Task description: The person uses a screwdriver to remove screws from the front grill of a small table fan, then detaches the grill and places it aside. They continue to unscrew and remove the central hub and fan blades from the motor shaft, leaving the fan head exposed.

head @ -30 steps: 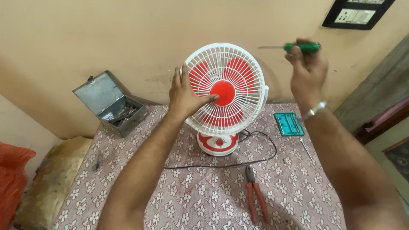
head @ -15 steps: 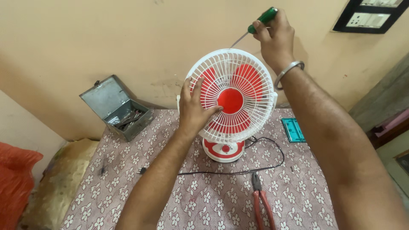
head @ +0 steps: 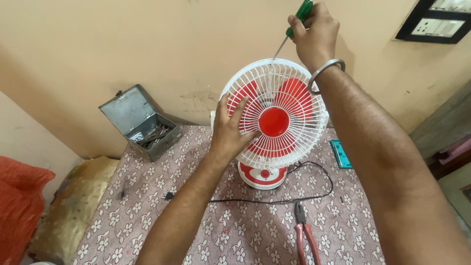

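Observation:
A small table fan (head: 287,105) with a white wire grille, red blades and a red-and-white base stands on a table covered by a flowered cloth (head: 230,230). My left hand (head: 230,130) lies flat on the left side of the grille, fingers spread. My right hand (head: 314,29) is above the fan, gripping a green-handled screwdriver (head: 298,17) that points down. Its metal tip touches the top rim of the grille. A metal bangle sits on my right wrist.
An open grey metal toolbox (head: 142,122) with tools stands at the back left of the table. Red-handled pliers (head: 305,235) lie near the front. The fan's black cord (head: 274,198) loops across the cloth. A teal case (head: 341,153) lies at right. An orange bag (head: 19,196) sits lower left.
My right hand swung the screwdriver from level at the right to over the fan, tip down onto the top rim. The left hand stayed on the grille.

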